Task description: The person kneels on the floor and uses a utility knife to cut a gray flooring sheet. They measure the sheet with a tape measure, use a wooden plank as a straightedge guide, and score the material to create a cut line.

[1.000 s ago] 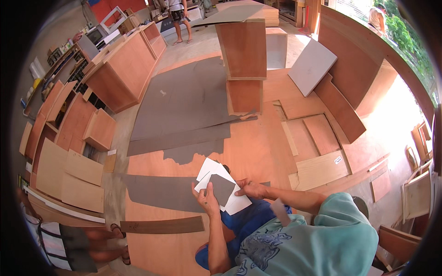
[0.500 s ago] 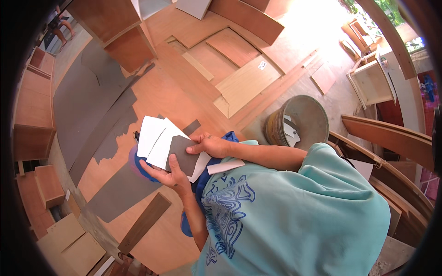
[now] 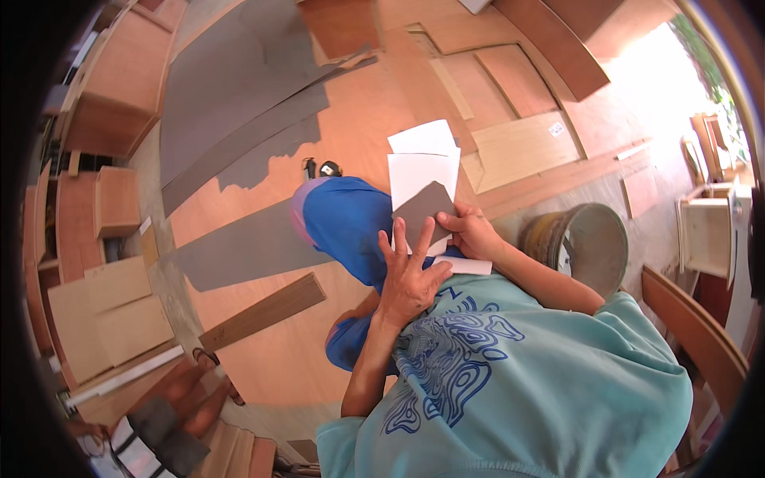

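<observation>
My right hand (image 3: 473, 233) grips a small stack of thin white sheets (image 3: 422, 171) at its right edge, its thumb on top. Uppermost in the stack lies a dark grey piece (image 3: 428, 209) with an angled end. Over the lower part of that piece, my left hand (image 3: 410, 275) lies with its fingers spread, not closed round anything. A narrow pale strip (image 3: 468, 266) sits below the stack against my shirt, close to both hands. Beneath them are my blue-clothed legs (image 3: 351, 223).
Large dark grey sheets (image 3: 239, 72) with ragged edges lie on the wooden board. A brown plank (image 3: 263, 311) and a tape measure (image 3: 330, 168) are near my legs. To the right stands a bucket (image 3: 594, 247) with scraps inside. Another person's legs (image 3: 195, 390) show at lower left.
The view has turned, so the surroundings sit differently. My left hand has gone from holding the stack's lower left edge to lying spread over the grey piece. The right hand keeps its hold.
</observation>
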`<control>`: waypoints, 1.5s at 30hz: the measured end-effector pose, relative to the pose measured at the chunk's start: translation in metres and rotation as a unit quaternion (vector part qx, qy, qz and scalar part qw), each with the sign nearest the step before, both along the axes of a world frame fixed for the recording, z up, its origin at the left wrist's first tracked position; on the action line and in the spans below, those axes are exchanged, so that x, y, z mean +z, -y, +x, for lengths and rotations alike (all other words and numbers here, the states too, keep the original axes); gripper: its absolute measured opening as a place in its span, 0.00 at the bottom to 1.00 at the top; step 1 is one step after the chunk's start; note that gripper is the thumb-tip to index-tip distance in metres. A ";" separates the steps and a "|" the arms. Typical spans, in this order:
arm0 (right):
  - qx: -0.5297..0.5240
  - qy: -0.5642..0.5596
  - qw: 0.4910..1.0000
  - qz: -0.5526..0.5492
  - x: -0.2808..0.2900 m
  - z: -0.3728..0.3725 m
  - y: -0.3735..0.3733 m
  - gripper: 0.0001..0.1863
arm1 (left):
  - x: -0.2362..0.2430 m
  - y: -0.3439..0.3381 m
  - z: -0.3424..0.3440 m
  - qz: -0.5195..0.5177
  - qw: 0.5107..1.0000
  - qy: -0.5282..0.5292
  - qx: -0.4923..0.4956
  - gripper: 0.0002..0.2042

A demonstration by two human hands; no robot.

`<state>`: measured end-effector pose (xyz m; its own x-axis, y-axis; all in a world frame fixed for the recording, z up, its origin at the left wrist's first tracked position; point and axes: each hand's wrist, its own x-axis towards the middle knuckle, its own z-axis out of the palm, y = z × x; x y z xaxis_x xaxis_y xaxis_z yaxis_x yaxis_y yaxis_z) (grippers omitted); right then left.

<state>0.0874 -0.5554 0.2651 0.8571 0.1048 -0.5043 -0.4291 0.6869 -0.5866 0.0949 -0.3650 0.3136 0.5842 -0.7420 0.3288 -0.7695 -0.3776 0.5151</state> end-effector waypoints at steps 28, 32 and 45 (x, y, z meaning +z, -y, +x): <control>0.060 -0.337 0.420 -0.840 -0.059 -0.334 0.406 0.15 | -0.051 -0.079 0.077 -0.274 0.826 -0.075 0.486 0.16; -0.107 -0.133 0.368 -0.914 -0.049 -0.171 0.351 0.21 | -0.108 -0.162 0.020 -0.123 0.738 -0.175 0.641 0.16; 0.238 0.556 0.523 -0.601 -0.179 0.210 -0.060 0.22 | -0.273 -0.195 -0.125 0.211 0.749 -0.343 0.526 0.30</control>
<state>0.2970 -0.4950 0.0859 0.7115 0.6195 0.3317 0.6814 -0.4929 -0.5410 -0.0302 -0.1701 0.0402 0.8430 0.2948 -0.4500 0.4593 -0.8299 0.3168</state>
